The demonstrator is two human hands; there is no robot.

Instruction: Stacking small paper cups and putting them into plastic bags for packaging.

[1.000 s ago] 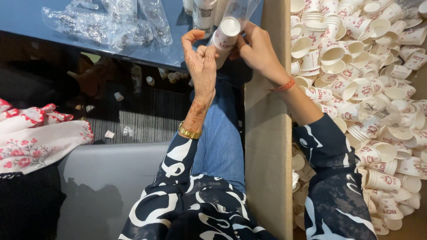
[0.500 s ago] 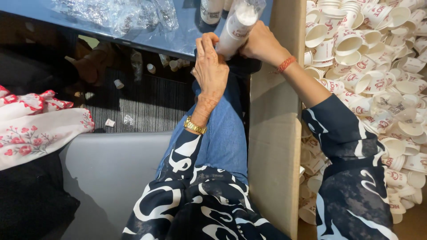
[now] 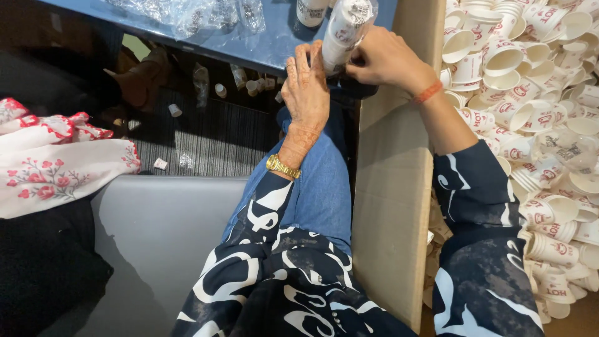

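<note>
My left hand (image 3: 307, 84) lies flat along the near side of a stack of paper cups in a clear plastic sleeve (image 3: 345, 28), fingers straight and pressed together against it. My right hand (image 3: 382, 59) is curled at the lower end of the same stack, fingertips pinching the plastic there. The stack is tilted, its top leaning up and away to the right, and it sits between both hands just above the edge of the blue table (image 3: 262, 43). A gold watch (image 3: 282, 167) circles my left wrist and a red thread band (image 3: 427, 93) my right. Under my right forearm stands the wall of a cardboard box (image 3: 393, 187), with loose white paper cups (image 3: 530, 93) heaped beyond it. More clear plastic wrappers (image 3: 187, 12) lie on the table to the left.
</note>
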